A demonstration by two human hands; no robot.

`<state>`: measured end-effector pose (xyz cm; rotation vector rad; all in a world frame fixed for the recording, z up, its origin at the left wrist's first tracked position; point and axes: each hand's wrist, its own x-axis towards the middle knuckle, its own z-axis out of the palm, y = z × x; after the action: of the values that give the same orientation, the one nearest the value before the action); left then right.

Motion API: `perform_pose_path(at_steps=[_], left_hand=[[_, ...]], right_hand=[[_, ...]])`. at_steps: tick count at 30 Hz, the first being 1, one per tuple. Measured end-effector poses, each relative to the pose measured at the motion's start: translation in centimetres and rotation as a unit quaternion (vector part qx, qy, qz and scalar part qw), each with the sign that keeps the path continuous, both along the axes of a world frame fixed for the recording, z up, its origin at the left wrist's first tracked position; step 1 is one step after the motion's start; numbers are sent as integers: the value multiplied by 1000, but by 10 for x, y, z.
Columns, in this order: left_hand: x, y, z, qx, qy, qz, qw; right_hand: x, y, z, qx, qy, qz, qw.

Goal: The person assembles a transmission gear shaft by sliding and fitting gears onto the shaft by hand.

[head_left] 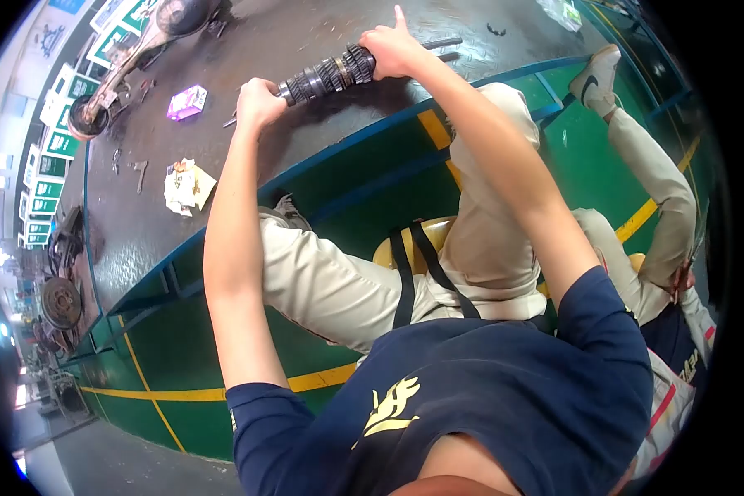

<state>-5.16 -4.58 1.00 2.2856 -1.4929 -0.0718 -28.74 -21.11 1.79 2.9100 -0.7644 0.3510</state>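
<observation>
A dark metal gear shaft assembly [329, 78], with several toothed gears in a row, is held at a slant over the near edge of the workbench [289, 37]. My left hand [260, 104] is closed around its left end, where a thin rod tip sticks out below the fist. At the right end, my right hand [392, 51] grips the assembly with one finger pointing up and away. Past that hand, two bare rods [443, 42] extend to the right. Whether the assembly rests on the bench, I cannot tell.
On the bench lie a purple box [187, 102], a crumpled yellow-white wrapper [188, 187], a small metal tool [140, 176], a dark curved part [496, 31] and a plastic bag [562, 13]. An axle assembly [132, 62] stands at upper left. Another person's leg [657, 169] is at right.
</observation>
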Motion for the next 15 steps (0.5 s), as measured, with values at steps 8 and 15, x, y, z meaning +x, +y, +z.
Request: perform_pose_path(at_steps=[8,15], left_hand=[[-4,-4,10,44,41,34,998],[-2,1,-4,18,35,-3,999]], right_hand=[[5,-2,-7,34,23,10,999],[9,8,11,75,97,-16,992]])
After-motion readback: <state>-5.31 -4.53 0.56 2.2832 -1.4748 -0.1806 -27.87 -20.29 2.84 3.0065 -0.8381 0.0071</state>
